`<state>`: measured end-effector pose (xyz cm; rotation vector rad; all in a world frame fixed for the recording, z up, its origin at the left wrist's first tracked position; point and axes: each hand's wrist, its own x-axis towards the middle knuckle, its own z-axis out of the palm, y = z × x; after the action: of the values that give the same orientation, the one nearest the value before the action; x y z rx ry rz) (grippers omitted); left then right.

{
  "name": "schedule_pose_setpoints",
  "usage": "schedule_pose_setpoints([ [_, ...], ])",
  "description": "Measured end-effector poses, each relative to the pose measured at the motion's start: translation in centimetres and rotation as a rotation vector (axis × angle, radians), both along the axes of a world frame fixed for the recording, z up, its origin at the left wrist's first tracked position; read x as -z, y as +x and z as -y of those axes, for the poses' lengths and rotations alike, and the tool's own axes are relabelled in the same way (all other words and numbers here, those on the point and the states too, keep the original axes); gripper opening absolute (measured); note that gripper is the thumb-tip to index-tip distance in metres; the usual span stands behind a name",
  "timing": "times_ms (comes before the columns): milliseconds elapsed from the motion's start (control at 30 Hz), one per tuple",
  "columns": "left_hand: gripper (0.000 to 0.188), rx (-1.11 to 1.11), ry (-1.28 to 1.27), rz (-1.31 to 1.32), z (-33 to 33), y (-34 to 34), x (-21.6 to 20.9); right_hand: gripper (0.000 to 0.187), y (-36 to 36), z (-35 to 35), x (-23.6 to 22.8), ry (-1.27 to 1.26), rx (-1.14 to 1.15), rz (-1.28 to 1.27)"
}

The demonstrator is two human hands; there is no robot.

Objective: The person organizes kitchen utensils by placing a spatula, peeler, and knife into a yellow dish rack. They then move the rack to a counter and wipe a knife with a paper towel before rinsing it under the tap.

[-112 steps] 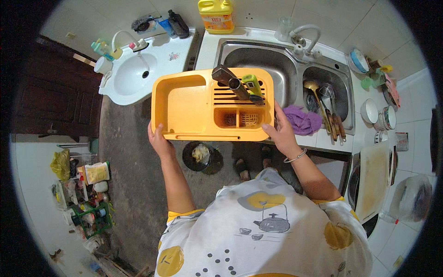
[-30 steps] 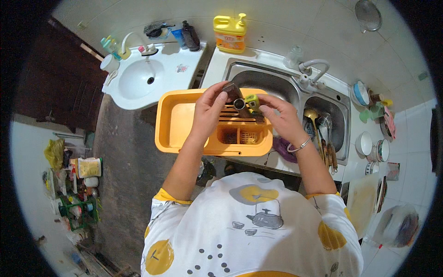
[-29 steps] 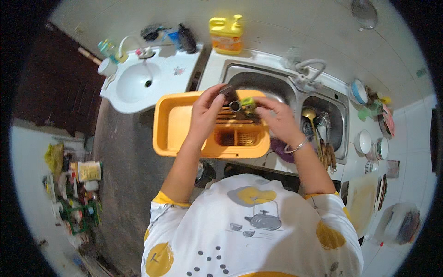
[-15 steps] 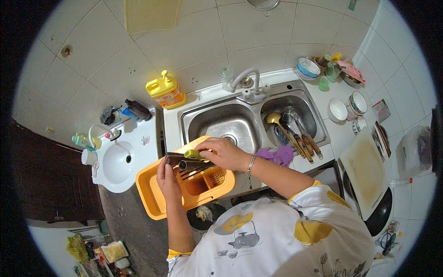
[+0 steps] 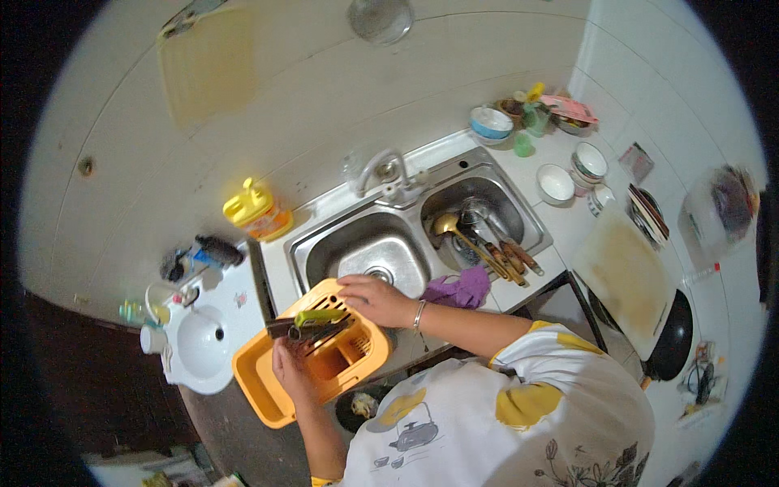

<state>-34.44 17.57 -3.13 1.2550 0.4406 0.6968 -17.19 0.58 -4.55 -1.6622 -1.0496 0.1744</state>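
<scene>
My left hand (image 5: 292, 369) reaches over the orange plastic rack (image 5: 272, 406), its thumb up against some dark long utensils (image 5: 280, 328) whose exact kind I cannot make out. A green-handled tool (image 5: 320, 316) lies across these, above the slotted part of the rack. Its far end is hidden. At the rack's far right corner, my right hand (image 5: 375, 300) is closed on the rim, with the fingers bent over the edge. The rack is tilted in front of the left sink basin.
A double steel sink (image 5: 324, 256) lies ahead, its right basin holding a golden ladle (image 5: 446, 224) and several utensils. A purple cloth (image 5: 461, 288) hangs at its front edge. White washbasin (image 5: 199, 349) left; yellow jug (image 5: 258, 213) behind; bowls (image 5: 554, 183) and cutting board (image 5: 625, 272) right.
My right hand has let go of the green-handled tool and moved to the rack's far rim. The tool now lies on the dark utensils. The whole view has shifted and turned.
</scene>
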Motion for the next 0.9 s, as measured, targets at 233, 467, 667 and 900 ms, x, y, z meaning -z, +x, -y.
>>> schedule_pose_setpoints([
  [233,0.031,-0.018,0.089,-0.086,0.0,0.5,0.1,0.026,-0.4,0.7,0.8,-0.022,-0.023,0.046],
  [467,0.032,-0.012,0.244,-0.118,0.0,-1.3,-1.6,0.044,-2.4,1.4,1.5,-0.032,0.119,-0.034],
  [667,0.033,-0.249,0.446,-0.186,-4.7,-6.3,-1.1,0.052,-3.3,1.7,2.4,-0.06,0.092,-0.275],
  [900,0.04,-0.444,0.934,-0.6,-7.8,-10.1,0.5,0.057,-5.5,2.3,-0.5,-0.099,0.046,-0.668],
])
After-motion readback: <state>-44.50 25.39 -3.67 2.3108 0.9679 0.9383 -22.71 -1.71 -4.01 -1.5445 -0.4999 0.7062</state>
